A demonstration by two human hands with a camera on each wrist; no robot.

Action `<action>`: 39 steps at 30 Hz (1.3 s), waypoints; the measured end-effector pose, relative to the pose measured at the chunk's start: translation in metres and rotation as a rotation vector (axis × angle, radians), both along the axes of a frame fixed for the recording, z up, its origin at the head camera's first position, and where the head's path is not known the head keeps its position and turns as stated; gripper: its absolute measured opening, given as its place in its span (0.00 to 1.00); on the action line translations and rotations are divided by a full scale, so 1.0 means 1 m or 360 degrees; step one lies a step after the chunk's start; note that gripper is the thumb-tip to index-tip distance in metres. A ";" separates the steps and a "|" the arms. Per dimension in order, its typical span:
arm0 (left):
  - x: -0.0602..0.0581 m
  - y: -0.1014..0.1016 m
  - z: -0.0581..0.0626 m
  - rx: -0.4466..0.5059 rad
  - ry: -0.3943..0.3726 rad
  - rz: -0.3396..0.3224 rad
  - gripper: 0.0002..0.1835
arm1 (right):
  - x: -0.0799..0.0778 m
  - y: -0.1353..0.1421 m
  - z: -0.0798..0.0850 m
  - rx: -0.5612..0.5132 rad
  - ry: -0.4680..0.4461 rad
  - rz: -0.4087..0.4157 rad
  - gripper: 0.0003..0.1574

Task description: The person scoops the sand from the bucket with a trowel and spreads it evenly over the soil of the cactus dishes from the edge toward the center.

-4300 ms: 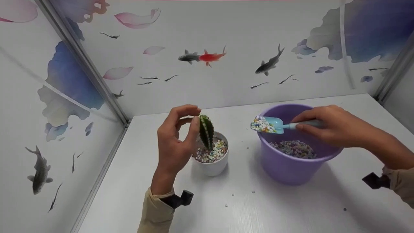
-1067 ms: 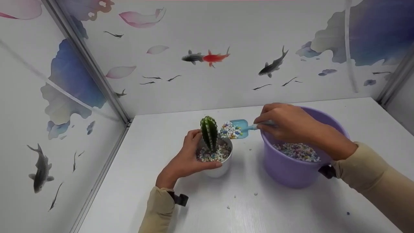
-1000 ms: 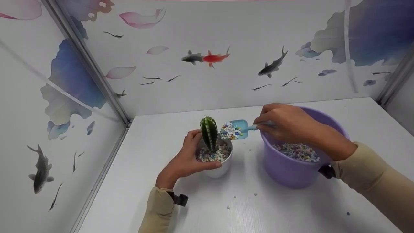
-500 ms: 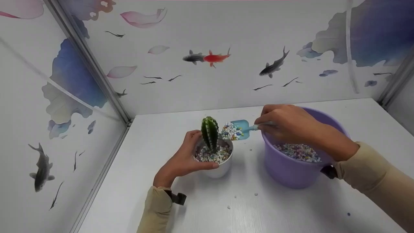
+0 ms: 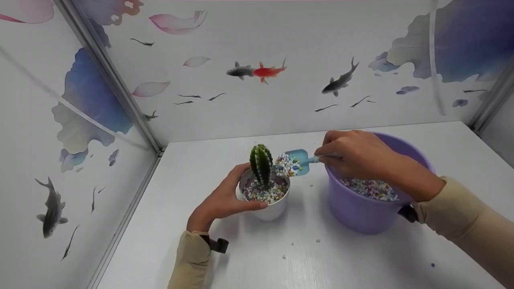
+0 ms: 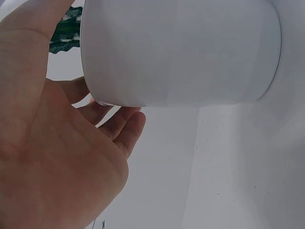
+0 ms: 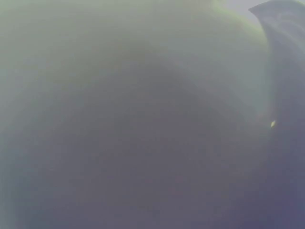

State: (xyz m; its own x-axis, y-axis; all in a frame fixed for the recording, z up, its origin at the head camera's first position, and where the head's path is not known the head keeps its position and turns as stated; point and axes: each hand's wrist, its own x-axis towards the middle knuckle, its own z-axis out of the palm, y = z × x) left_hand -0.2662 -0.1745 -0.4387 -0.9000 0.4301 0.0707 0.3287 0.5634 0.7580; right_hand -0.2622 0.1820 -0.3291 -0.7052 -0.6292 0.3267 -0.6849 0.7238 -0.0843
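A green cactus [image 5: 261,165] stands in a white flowerpot [image 5: 270,212] filled with small coloured pebbles [image 5: 266,192]. My left hand [image 5: 223,200] holds the pot at its rim, thumb along the front and fingers at the far left side. In the left wrist view the pot's wall [image 6: 176,52] fills the top, with the fingers of my left hand [image 6: 62,157] against its rim. My right hand [image 5: 353,154] grips the handle of a light-blue toy shovel [image 5: 302,156]. Pebbles [image 5: 287,165] heap its blade, which is at the pot's right rim beside the cactus.
Under my right hand stands a purple bucket [image 5: 361,212] with more coloured pebbles [image 5: 371,189] inside. A few stray pebbles lie on the white table [image 5: 257,265]. Painted panels [image 5: 192,120] rise behind and at the left. The right wrist view is a blur.
From over the bucket, the loaded shovel has moved left to the pot's rim. My left hand has come down from beside the cactus to the pot, and its thumb has lately slid slightly left.
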 end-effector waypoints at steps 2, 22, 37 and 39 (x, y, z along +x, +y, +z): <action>0.001 0.001 0.000 -0.0007 0.0001 -0.0002 0.57 | 0.001 -0.001 0.000 0.0007 0.0009 0.0005 0.12; 0.001 0.004 0.001 -0.0043 0.0100 -0.0046 0.57 | 0.003 -0.002 0.001 0.0035 0.0000 -0.0011 0.13; 0.006 -0.003 0.004 -0.0091 -0.0028 -0.0085 0.59 | 0.008 -0.003 0.002 0.0079 0.0028 0.0000 0.13; 0.006 -0.001 0.003 -0.0103 -0.0004 -0.0076 0.59 | 0.010 -0.003 0.003 0.0082 0.0035 0.0008 0.13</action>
